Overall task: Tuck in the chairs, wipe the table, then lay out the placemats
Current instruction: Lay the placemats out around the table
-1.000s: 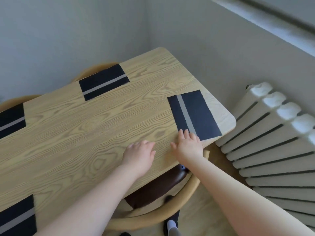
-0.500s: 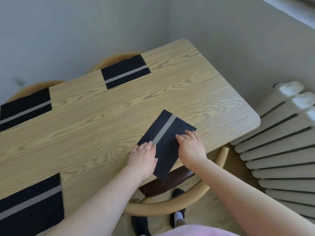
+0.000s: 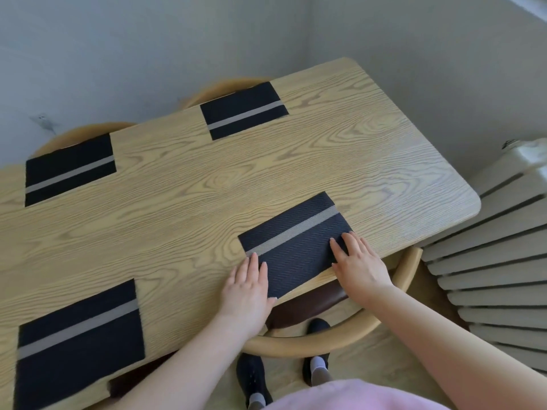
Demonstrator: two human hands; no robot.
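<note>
near-left placemat [image 3: 80, 344] cut by frame edge, chair seat [image 3: 307, 304] mostly under table [image 3: 207, 184]

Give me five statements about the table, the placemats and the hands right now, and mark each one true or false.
1. Four placemats lie on the table. True.
2. The left hand is lifting the near-right placemat off the table. False: it lies flat, fingers straight, on that placemat's left edge.
3. The right hand rests on the near-right placemat's right end. True.
4. Every placemat is plain black. False: each has a grey stripe, as on the far-right placemat.
5. The chair below the hands stands pulled clear of the table. False: its seat sits partly under the table edge.
</note>
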